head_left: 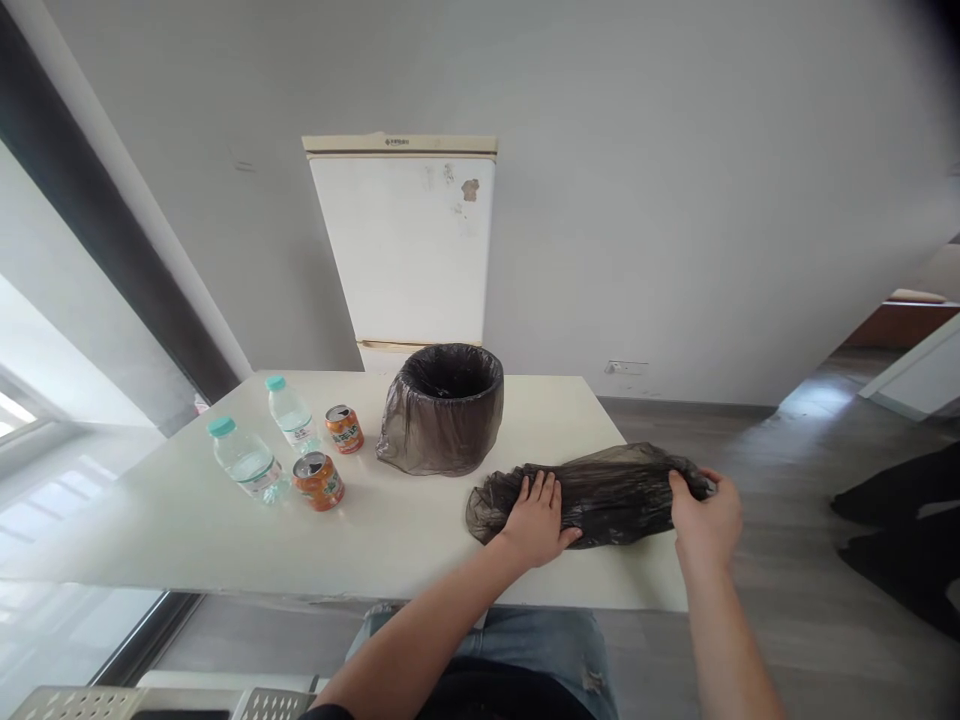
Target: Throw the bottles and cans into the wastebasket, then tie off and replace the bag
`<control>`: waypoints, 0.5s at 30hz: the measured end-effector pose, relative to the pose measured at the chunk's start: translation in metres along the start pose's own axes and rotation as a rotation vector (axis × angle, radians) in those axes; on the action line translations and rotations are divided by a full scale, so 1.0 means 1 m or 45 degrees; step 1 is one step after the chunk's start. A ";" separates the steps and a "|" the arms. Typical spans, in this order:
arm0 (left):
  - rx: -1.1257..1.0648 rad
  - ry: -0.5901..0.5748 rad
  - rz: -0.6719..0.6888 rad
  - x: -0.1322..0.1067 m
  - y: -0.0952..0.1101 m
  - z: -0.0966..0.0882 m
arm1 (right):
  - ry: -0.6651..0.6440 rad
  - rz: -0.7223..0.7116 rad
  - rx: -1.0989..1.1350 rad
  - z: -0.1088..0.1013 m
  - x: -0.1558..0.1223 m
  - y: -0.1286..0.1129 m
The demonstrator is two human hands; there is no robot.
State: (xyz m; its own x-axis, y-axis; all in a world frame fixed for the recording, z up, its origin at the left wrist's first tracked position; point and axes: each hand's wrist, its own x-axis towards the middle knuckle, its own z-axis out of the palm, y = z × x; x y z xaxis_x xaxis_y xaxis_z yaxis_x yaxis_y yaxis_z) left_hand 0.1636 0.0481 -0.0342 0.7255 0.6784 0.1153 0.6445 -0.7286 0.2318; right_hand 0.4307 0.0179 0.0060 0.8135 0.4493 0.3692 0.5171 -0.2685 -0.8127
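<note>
A crumpled dark plastic bag (pixel 607 492) lies stretched along the right part of the white table (pixel 187 520). My left hand (pixel 535 520) rests flat on the bag's left end, fingers spread. My right hand (pixel 705 515) is closed around the bag's right end at the table's edge. Behind the bag stands a small round bin (pixel 444 408) lined with another dark bag, its mouth open upward.
Two water bottles (pixel 247 462) (pixel 291 412) with teal caps and two orange drink cans (pixel 319 480) (pixel 344 428) stand at the left of the table. A white fridge (pixel 405 250) is against the far wall. Grey floor lies to the right, with a dark shape (pixel 900 540) on it.
</note>
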 end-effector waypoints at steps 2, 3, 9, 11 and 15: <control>-0.010 0.012 0.006 -0.001 0.003 -0.004 | -0.016 -0.045 -0.082 -0.006 0.001 -0.018; -0.023 0.026 0.005 -0.003 0.004 -0.007 | -0.043 -0.072 -0.121 -0.008 0.003 -0.025; -0.107 0.114 -0.016 -0.027 -0.012 -0.033 | -0.172 -0.135 -0.347 -0.015 0.011 -0.030; -0.123 0.095 0.012 -0.035 -0.020 -0.038 | -0.151 -0.149 -0.368 -0.018 0.014 -0.026; -0.142 0.053 -0.019 -0.051 -0.030 -0.036 | -0.173 -0.123 -0.427 -0.025 0.017 -0.028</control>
State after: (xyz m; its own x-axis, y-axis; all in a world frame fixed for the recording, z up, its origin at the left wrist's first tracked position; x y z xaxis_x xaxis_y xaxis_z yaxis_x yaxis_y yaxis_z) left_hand 0.0981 0.0387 -0.0121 0.7039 0.6943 0.1502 0.6227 -0.7048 0.3398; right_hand 0.4366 0.0120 0.0462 0.7255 0.5893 0.3555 0.6667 -0.4735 -0.5756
